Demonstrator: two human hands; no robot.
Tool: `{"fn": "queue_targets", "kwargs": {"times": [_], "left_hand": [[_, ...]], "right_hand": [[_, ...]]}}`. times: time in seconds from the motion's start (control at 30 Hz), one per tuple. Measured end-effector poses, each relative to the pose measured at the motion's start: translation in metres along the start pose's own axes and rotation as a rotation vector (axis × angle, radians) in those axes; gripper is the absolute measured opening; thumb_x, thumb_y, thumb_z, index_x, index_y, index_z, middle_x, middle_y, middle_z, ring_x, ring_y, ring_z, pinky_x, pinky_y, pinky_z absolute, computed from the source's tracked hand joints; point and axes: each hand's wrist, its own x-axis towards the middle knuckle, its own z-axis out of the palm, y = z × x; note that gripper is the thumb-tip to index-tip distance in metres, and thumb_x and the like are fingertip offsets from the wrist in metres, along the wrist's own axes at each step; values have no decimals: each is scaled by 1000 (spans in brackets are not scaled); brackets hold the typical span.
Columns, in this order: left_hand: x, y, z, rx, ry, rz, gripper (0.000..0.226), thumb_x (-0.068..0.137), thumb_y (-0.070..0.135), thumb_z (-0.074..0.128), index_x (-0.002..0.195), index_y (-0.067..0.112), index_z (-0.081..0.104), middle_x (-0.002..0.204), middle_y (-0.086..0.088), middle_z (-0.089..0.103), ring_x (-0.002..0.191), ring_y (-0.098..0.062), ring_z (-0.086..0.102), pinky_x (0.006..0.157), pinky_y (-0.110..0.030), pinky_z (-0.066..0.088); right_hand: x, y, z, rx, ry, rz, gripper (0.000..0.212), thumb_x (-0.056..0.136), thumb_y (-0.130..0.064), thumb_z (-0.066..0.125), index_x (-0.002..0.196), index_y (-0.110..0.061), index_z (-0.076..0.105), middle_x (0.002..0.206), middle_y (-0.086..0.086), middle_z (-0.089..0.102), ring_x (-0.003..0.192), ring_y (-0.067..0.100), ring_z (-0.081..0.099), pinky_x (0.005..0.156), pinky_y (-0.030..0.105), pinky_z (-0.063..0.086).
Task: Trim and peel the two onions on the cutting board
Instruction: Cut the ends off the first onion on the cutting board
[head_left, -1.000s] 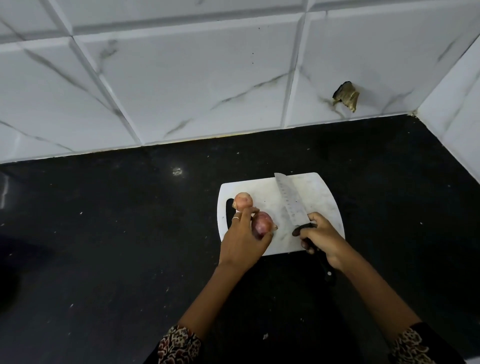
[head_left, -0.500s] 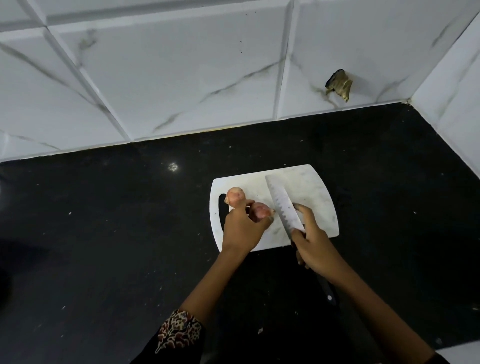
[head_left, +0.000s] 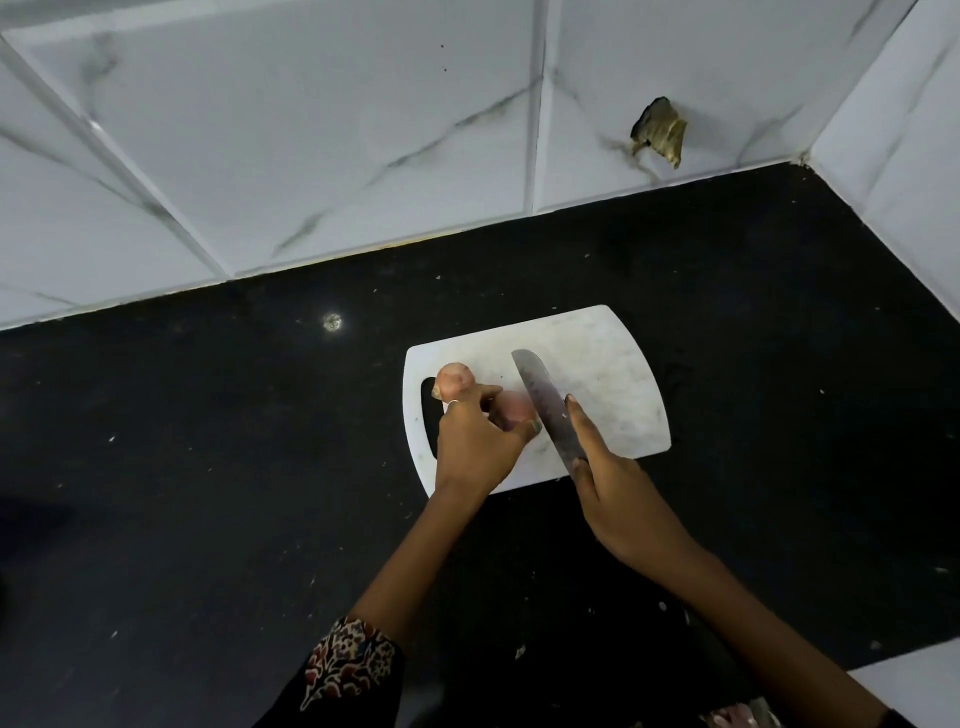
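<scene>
A white cutting board (head_left: 613, 374) lies on the black counter. Two pinkish onions sit at its left part. My left hand (head_left: 475, 447) grips the nearer onion (head_left: 514, 408) between fingers and thumb, holding it on the board. The far onion (head_left: 454, 378) rests just beyond my fingers, beside the board's handle slot. My right hand (head_left: 618, 499) grips the knife (head_left: 545, 410), index finger stretched along the blade's spine. The blade stands edge down right against the right side of the held onion. The knife handle is hidden in my palm.
The black counter (head_left: 208, 493) stretches left and in front of the board, speckled with small crumbs. White marble-look wall tiles (head_left: 311, 130) rise behind and at the right. A broken hole (head_left: 660, 130) shows in the back tile.
The knife has swung left from the middle of the board to the held onion's right side. My right index finger now lies along the blade. My left hand keeps its hold.
</scene>
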Motion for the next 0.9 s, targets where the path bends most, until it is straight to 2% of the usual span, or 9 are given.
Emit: {"fn": "queue_targets", "kwargs": {"times": [0.2, 0.33, 0.5, 0.67, 0.8, 0.9], "left_hand": [[1, -1, 1, -2, 1, -5, 45, 77, 17, 78, 117, 12, 59, 99, 7, 58, 87, -5, 55, 69, -6, 38], [2, -4, 3, -20, 30, -15, 42, 77, 18, 78, 114, 13, 59, 97, 7, 60, 79, 0, 55, 66, -4, 38], [3, -3, 4, -29, 41, -20, 41, 77, 17, 78, 113, 12, 60, 95, 6, 61, 76, 4, 53, 64, -4, 37], [3, -4, 4, -48, 63, -31, 38, 77, 15, 76, 112, 11, 62, 94, 8, 60, 75, 6, 53, 63, 0, 35], [3, -4, 3, -50, 69, -40, 38, 76, 15, 77, 111, 11, 63, 94, 8, 60, 77, 1, 53, 72, -9, 44], [3, -4, 1, -42, 67, -56, 38, 76, 15, 77, 112, 10, 63, 94, 7, 58, 77, -1, 52, 63, -3, 35]], "right_hand": [[0, -1, -6, -45, -56, 3, 64, 103, -23, 32, 148, -37, -12, 79, 9, 62, 73, 18, 63, 74, 37, 53], [4, -7, -4, -110, -81, 9, 68, 102, -19, 32, 147, -34, -17, 66, 5, 53, 64, 17, 59, 66, 33, 51], [20, -14, -2, -214, -45, 0, 69, 101, -15, 33, 148, -30, -16, 68, 0, 48, 66, 17, 57, 68, 35, 51], [17, -13, 1, -198, -39, -4, 71, 101, -14, 34, 148, -30, -16, 65, 0, 47, 63, 16, 56, 66, 35, 51], [5, -11, 3, -212, -34, 10, 75, 100, -12, 36, 147, -33, -19, 65, 3, 51, 60, 16, 56, 62, 34, 50], [13, -16, 5, -264, -9, -11, 75, 99, -12, 36, 148, -30, -18, 69, 1, 48, 64, 16, 55, 64, 34, 50]]}}
